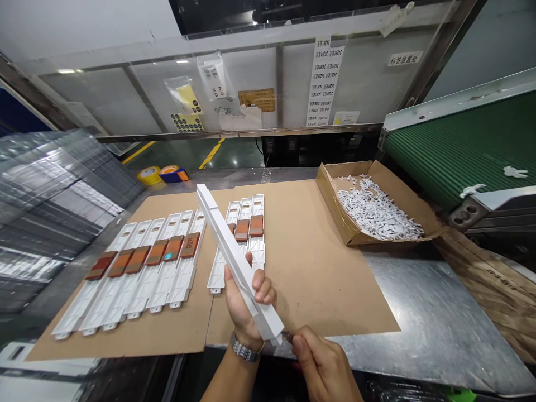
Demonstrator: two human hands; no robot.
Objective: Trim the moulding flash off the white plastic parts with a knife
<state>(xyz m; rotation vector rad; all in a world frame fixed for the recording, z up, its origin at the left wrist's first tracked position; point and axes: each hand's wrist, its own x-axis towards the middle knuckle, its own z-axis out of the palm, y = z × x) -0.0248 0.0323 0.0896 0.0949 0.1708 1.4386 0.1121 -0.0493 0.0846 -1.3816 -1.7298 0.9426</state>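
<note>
My left hand (243,307), with a metal watch (245,349) on its wrist, is wrapped around a long white plastic strip (224,240). The strip is held tilted above the cardboard, its far end up to the left. At its near lower end is my right hand (322,360), fingers closed; a small dark tip shows beside the thumb, but most of what it grips is hidden. Beyond and to the left lie several white plastic panels (138,285) side by side, each with a reddish-brown block (157,252) across it. More such panels (257,254) lie behind the held strip.
Flat cardboard (310,268) covers much of the metal table (435,318). A cardboard box (352,234) of small white pieces (372,206) stands at the right, near a green conveyor belt (469,139). Tape rolls (149,175) sit at the back left, beside stacked grey trays (62,195).
</note>
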